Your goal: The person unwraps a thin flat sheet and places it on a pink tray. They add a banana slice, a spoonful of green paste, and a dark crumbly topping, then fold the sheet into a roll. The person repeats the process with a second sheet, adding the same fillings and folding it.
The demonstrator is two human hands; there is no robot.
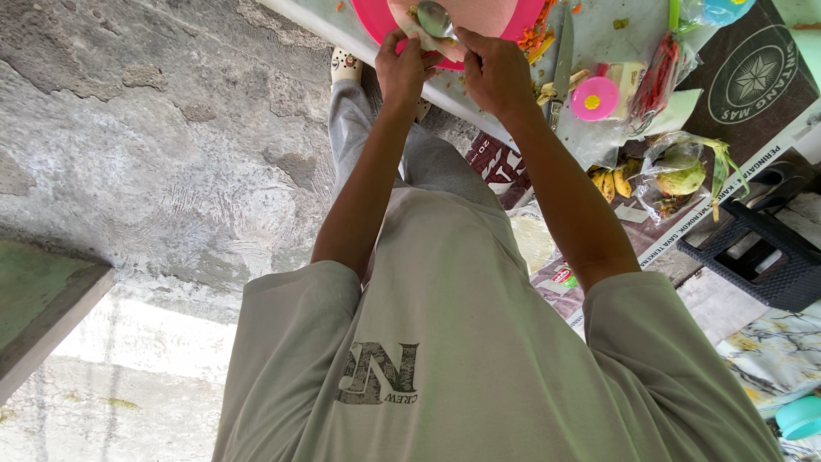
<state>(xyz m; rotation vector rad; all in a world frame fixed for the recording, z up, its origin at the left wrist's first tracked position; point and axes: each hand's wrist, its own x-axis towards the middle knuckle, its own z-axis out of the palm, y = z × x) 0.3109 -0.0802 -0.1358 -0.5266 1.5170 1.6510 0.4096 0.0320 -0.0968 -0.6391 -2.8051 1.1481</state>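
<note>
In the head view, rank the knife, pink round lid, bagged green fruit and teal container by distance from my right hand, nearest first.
1. Knife, just right of the right hand.
2. Pink round lid, farther right.
3. Bagged green fruit, right and lower in the picture.
4. Teal container, bottom right corner.

Rough home food-prep corner, outdoors or semi-open, bare cracked concrete floor (171, 154), table (599, 34) strewn with vegetable scraps, kitchen knife (562, 51), pink plastic bowl (376, 17), bagged produce (684, 175), cardboard box (753, 77).
</note>
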